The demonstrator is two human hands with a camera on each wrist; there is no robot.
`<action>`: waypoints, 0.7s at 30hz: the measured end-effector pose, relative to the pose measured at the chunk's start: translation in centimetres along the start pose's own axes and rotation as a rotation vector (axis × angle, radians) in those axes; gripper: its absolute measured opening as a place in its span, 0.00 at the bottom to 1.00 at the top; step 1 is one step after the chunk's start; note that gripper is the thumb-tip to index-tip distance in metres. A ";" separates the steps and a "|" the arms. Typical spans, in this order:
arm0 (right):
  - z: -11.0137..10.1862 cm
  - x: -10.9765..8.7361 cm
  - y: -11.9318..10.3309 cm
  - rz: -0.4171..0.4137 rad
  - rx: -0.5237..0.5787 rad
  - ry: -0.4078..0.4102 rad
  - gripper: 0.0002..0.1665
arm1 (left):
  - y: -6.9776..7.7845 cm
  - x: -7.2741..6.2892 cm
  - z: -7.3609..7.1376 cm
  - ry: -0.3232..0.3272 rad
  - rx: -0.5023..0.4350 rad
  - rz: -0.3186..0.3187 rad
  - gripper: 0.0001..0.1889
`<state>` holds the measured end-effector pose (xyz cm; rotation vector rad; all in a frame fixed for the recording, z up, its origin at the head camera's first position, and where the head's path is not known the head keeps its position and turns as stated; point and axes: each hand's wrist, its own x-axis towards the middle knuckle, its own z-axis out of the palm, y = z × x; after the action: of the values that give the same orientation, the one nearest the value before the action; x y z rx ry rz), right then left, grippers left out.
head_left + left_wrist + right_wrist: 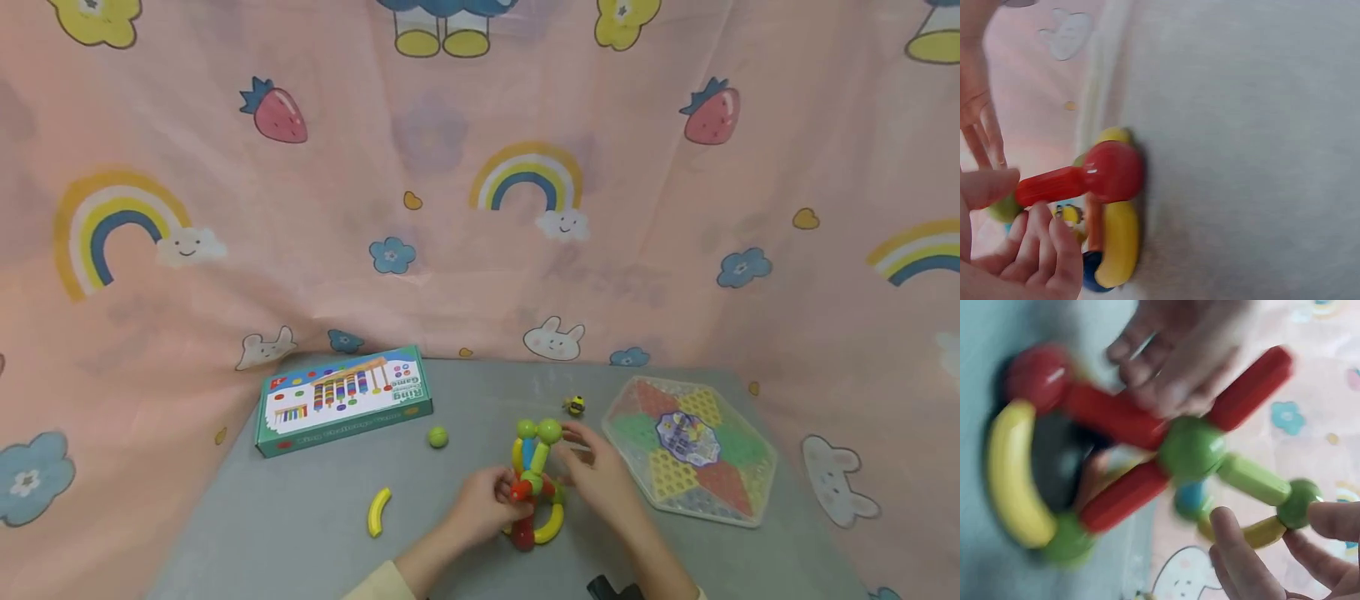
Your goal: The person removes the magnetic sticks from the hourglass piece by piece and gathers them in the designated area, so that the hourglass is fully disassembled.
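A toy of coloured rods and balls stands on the table between the two hands. My left hand [480, 500] pinches a red rod [1054, 186] that runs to a red ball [1114, 172] at the base. On the other side, my right hand [600, 479] has thumb and fingertips at a green ball [1298, 504] on top. A light green rod [1255, 479] links that ball to a central green ball [1191, 450]. Yellow curved rods, one of them a low yellow piece [1015, 475], form part of the toy. A blue rod [528, 452] shows behind.
A loose yellow curved rod [378, 512] and a small green ball [438, 437] lie to the left. Behind them is a Ring Game box [345, 404]. A small bee figure [575, 406] stands behind the toy, and a hexagonal game board [693, 450] lies at right. A black object [613, 588] shows at the front edge.
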<state>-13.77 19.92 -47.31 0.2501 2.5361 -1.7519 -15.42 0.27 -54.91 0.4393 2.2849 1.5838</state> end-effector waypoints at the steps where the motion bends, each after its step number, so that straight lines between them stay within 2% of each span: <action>1: 0.0 0.1 0.0 -0.015 -0.007 0.004 0.24 | 0.1 0.4 0.0 -0.007 -0.020 0.007 0.12; 5: 0.3 0.2 -0.2 -0.040 0.024 0.009 0.26 | 0.0 0.7 0.4 -0.052 0.002 -0.008 0.11; 8: 0.9 0.3 -0.4 -0.054 0.017 0.032 0.31 | -0.2 0.4 0.5 -0.034 0.024 0.008 0.11; 12: 1.4 0.5 -0.8 -0.073 0.005 0.085 0.30 | -0.1 0.3 0.6 -0.022 0.060 0.042 0.10; 21: 2.7 0.8 -0.6 -0.120 -0.216 0.150 0.25 | 0.3 0.1 0.5 -0.033 0.100 0.062 0.09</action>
<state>-14.82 17.29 -47.82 0.2307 2.8765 -1.5298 -15.32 0.80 -54.79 0.5628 2.3536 1.4842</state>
